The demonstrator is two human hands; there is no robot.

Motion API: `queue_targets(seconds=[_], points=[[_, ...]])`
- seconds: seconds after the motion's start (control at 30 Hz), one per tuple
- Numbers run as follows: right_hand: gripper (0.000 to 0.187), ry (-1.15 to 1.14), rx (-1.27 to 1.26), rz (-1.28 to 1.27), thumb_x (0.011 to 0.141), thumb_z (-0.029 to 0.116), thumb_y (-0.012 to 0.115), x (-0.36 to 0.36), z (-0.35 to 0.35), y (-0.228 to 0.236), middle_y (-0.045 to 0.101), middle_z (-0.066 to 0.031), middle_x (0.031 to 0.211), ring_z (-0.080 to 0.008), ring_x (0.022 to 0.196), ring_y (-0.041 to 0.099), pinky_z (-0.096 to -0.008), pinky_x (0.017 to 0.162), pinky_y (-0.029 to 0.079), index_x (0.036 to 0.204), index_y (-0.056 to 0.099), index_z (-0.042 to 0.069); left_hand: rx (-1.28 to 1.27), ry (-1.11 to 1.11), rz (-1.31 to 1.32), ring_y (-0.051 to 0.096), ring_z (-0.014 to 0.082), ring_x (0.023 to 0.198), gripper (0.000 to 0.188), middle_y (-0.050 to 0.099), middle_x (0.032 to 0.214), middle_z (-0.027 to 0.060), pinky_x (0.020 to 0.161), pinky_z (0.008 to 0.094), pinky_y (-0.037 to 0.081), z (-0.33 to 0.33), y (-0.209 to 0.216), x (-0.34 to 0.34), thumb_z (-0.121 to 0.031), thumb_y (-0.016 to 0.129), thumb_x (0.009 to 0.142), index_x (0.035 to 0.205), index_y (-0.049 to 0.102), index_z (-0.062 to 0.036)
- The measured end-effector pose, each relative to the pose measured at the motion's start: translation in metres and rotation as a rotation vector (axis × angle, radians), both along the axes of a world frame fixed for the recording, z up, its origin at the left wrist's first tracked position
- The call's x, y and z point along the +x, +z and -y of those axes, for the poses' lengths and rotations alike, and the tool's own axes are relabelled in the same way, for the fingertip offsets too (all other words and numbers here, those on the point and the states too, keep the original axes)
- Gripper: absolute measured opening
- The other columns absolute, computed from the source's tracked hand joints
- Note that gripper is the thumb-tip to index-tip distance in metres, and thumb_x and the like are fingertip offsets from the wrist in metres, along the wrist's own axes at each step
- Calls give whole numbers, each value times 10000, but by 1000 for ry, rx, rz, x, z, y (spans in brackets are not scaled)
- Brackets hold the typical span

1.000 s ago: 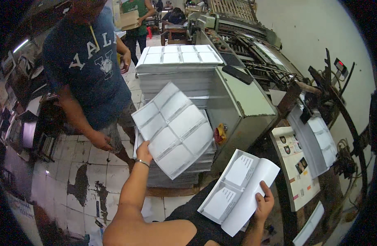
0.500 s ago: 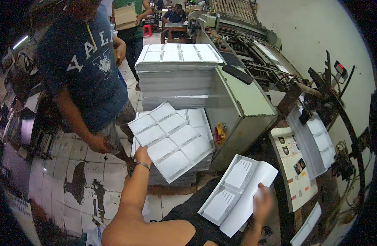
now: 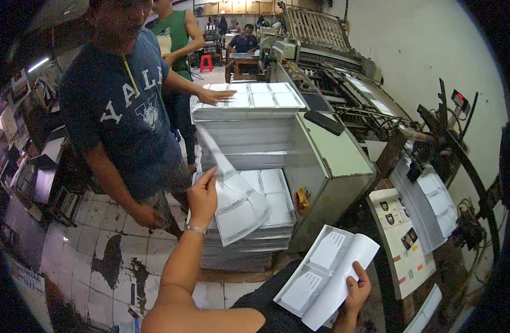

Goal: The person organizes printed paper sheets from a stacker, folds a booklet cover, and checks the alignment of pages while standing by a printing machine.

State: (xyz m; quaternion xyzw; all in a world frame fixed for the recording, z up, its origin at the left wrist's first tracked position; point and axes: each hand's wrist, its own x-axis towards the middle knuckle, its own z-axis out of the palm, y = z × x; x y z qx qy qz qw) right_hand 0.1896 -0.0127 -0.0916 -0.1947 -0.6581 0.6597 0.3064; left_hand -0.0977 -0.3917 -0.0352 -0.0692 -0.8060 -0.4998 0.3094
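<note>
My left hand is closed on the left edge of a printed sheet, which bends and blurs as it hangs over the lower stack of sheets. Pale boxes are printed on it, like those on the stack beneath. Over my dark-clothed lap, my right hand grips printed sheets by their right side. Their right part curls over and shows a blank white back. How many sheets lie there I cannot tell. Behind the lower stack stands a taller stack of sheets.
At the left a co-worker in a dark blue shirt rests a hand on the taller stack. A pale green cabinet with a black object on top adjoins the stacks. The printing machine and a colour-printed sheet are on the right.
My left hand has raised its edge of the sheet, which was nearly flat and now curves. The co-worker's hand has come onto the taller stack. My view has tilted up slightly.
</note>
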Motion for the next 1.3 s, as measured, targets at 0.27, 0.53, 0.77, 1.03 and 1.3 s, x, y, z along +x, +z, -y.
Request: queue_targets(seconds=[0.27,0.53,0.77,1.03,1.3], points=[[555,-7,-2,57,743,-70,564,8,5,2,627,-205,1300,-268,1184,603,-361,1065,429,1296,596,-92,-713,-206,-410,643,310,1166,383,676,1237,136,1008,411,522,-36,13,32,29,564,875,1215,682,-102],[564,-40,88,132,745,-56,600,16,1,11,634,-189,1317,-269,1247,578,-363,1104,400,1309,600,-68,-674,-461,-51,524,308,1324,444,631,1331,101,1151,457,384,-47,-164,-17,46,546,856,1248,659,-127],[518,28,-100,12,784,-90,623,10,20,36,651,-153,1281,-206,1171,607,-320,1025,458,1301,612,-53,-846,-442,145,383,376,1423,549,497,1476,143,1202,547,230,-44,-216,-7,-79,622,884,1418,495,-76],[535,165,17,21,732,-64,645,-3,29,72,665,-152,1257,-219,1188,608,-336,1060,429,1267,635,-58,407,-477,-300,249,396,1482,1058,273,1598,196,1194,535,248,-130,-47,74,-310,784,829,1588,80,-97],[525,297,107,7,729,-43,655,-34,20,96,683,-149,1231,-223,1152,629,-342,1048,441,1253,642,-61,756,-1346,1144,494,276,1333,753,470,1464,179,1127,431,396,-135,-98,99,-352,649,959,1522,281,-13]])
